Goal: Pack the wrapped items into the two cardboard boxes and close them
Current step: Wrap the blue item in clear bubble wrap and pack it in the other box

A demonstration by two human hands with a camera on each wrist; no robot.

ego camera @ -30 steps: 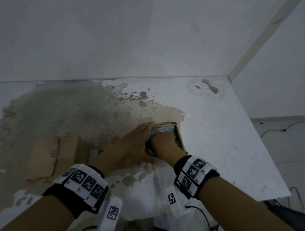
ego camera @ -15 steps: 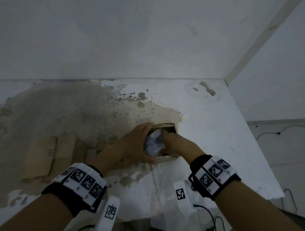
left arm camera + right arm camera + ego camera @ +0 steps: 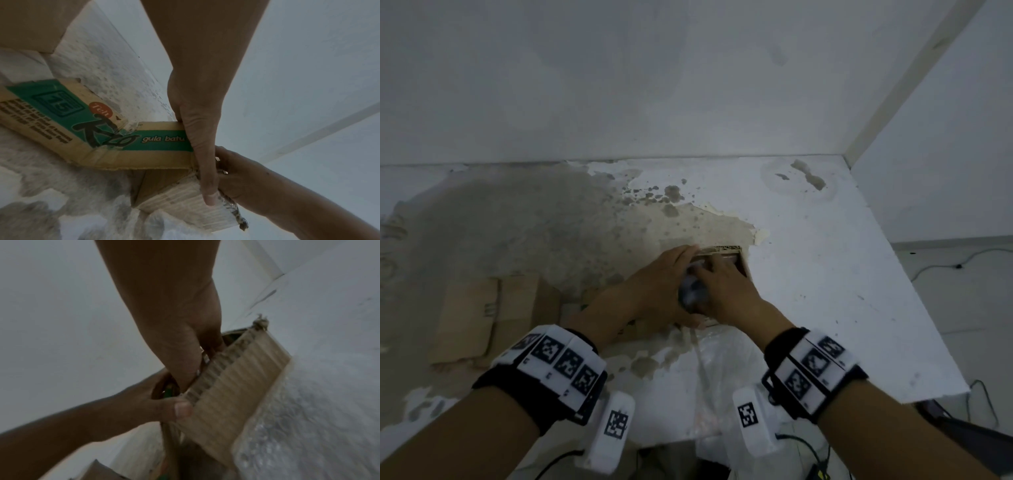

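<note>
My left hand (image 3: 661,281) grips the open box (image 3: 144,146) by its near corner, steadying it on the desk (image 3: 825,274). My right hand (image 3: 726,284) presses the wrapped item (image 3: 691,291) down between both grips; whether it clasps it, I cannot tell.

Head camera looks forward and down from above at both hands on the surface (image 3: 825,274). Each wrist camera looks along its hand, very close. All share the cardboard box (image 3: 722,249).
</note>
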